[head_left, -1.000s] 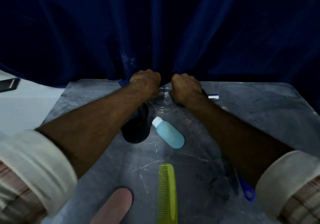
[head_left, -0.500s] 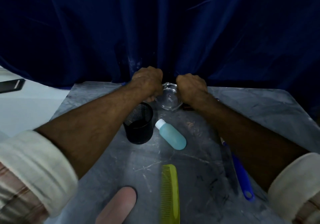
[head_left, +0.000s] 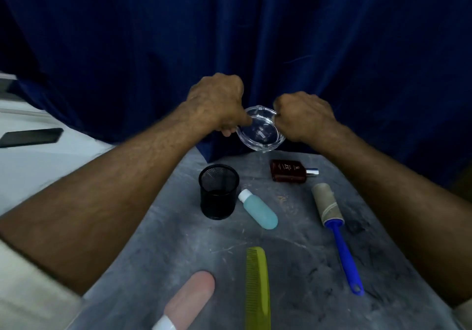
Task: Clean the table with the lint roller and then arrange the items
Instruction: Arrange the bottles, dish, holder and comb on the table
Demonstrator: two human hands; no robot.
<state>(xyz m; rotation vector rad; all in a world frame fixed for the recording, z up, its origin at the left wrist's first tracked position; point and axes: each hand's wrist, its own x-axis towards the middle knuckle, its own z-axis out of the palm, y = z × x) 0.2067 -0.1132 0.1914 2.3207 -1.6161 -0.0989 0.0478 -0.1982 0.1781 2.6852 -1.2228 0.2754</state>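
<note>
Lint roller point(head_left: 329, 205) lies untouched on the grey tabletop point(head_left: 178, 232), right of centre, its used paper drum pointing away from the person and its blue handle running back toward them. Neither hand is on it.

From the head camera, both hands are raised over the far edge of the tabletop, against the dark blue curtain point(head_left: 255, 35). The left hand point(head_left: 214, 102) and the right hand point(head_left: 304, 115) are each closed on opposite sides of the rim of a clear glass ashtray point(head_left: 260, 133), which hangs tilted in the air and touches nothing below. A two-handed grip suits a heavy, slippery dish, and lifting it probably frees the spot beneath for rolling.

Spread across the tabletop are the other items. A black mesh cup point(head_left: 218, 191) stands upright left of centre, with a small blue bottle point(head_left: 260, 212) lying on its side just beside it, white cap toward the cup. A brown perfume bottle point(head_left: 290, 175) lies flat near the far edge, just under the ashtray. A yellow-green comb point(head_left: 258, 288) and a pink tube point(head_left: 190, 301) lie nearest the person. Pale scuffs and dark smudges mark the surface, so the cleaning looks unfinished. A dark phone point(head_left: 30, 136) rests on a white surface off to the left.
</note>
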